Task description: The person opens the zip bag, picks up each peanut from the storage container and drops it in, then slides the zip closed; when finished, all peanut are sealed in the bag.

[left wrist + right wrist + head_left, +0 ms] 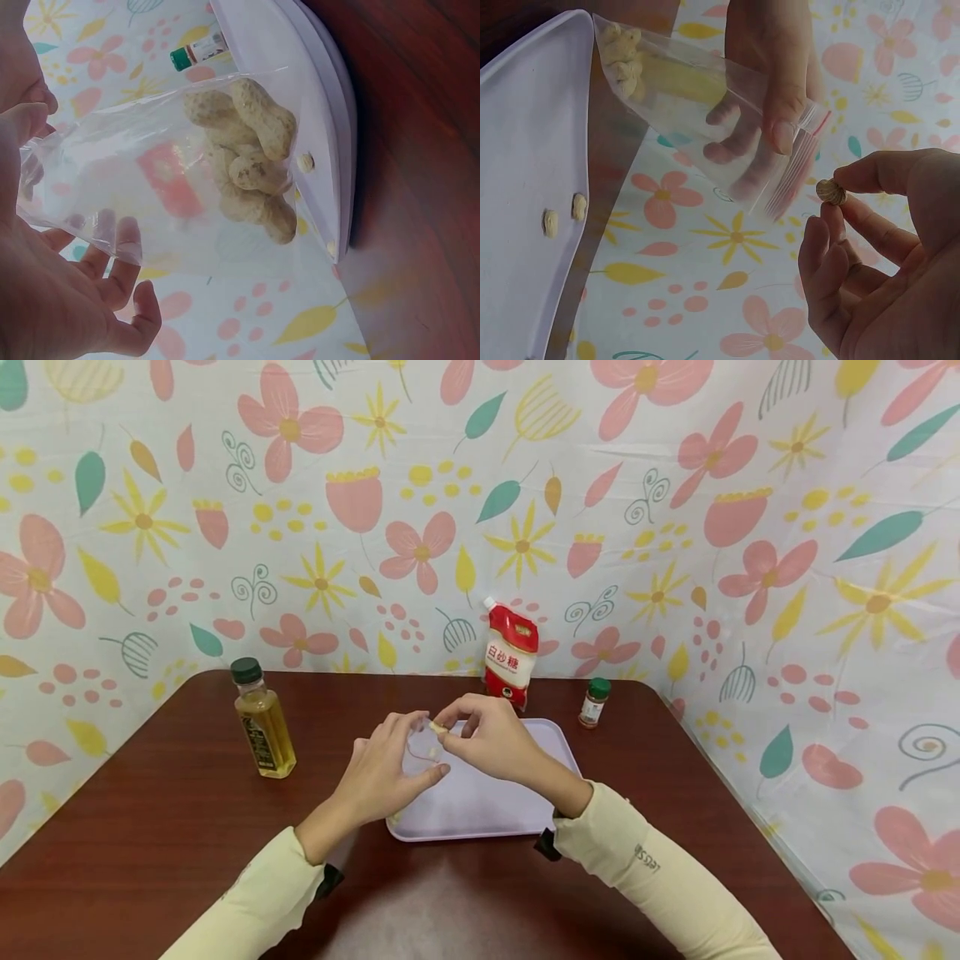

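My left hand (pixel 386 768) grips a clear zip-lock bag (pixel 697 120) near its zip end, thumb on the near side and fingers behind the plastic. Several unshelled peanuts (pixel 259 124) are gathered at the bag's far end in the left wrist view. Beside the bag's mouth, my right hand (pixel 487 739) pinches a single peanut (pixel 831 192) between thumb and fingertips, apart from the bag in the right wrist view. Both hands are above a pale lilac tray (pixel 495 802). Loose peanuts (pixel 550 223) lie on the tray near its edge.
An oil bottle (pixel 266 727) with a dark green cap stands left on the dark wooden table (pixel 150 827). Behind the tray is a red and white sugar pouch (pixel 512 656). A small green-capped jar (pixel 593 703) stands at the right. Flowered cloth (pixel 450 510) hangs behind the table.
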`<state>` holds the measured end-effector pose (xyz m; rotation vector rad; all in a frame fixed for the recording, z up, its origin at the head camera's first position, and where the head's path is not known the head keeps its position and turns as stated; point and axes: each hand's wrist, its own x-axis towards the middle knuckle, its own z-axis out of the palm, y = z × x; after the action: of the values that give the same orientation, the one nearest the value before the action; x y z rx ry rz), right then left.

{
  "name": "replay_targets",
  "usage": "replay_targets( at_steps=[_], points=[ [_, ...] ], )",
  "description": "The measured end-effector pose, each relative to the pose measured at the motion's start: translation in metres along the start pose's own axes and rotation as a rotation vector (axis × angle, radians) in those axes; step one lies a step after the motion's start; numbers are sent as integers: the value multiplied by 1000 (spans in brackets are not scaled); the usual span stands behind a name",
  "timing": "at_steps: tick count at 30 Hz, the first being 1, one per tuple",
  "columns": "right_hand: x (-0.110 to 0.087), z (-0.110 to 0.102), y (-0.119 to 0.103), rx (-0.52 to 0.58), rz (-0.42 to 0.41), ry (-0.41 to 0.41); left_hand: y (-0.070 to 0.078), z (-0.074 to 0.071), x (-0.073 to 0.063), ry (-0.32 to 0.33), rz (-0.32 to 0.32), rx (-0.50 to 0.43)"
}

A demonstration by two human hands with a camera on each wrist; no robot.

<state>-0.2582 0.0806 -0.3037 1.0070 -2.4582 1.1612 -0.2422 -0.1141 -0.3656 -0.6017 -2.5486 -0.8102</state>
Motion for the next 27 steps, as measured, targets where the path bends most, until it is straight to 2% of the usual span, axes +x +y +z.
replay_targets(
  at_steps=[5,12,18,27],
  points=[
    [1,-1,-1,-3,-6,6,1,-1,1,14,12,-3],
    [-1,-1,2,-6,-13,-30,1,2,2,2,22,-9],
    [-1,-4,9,-12,-19,-15,1,2,2,4,17,-8],
    [3,-6,24,-19,54,-7,0,0,1,6,10,7]
  ],
)
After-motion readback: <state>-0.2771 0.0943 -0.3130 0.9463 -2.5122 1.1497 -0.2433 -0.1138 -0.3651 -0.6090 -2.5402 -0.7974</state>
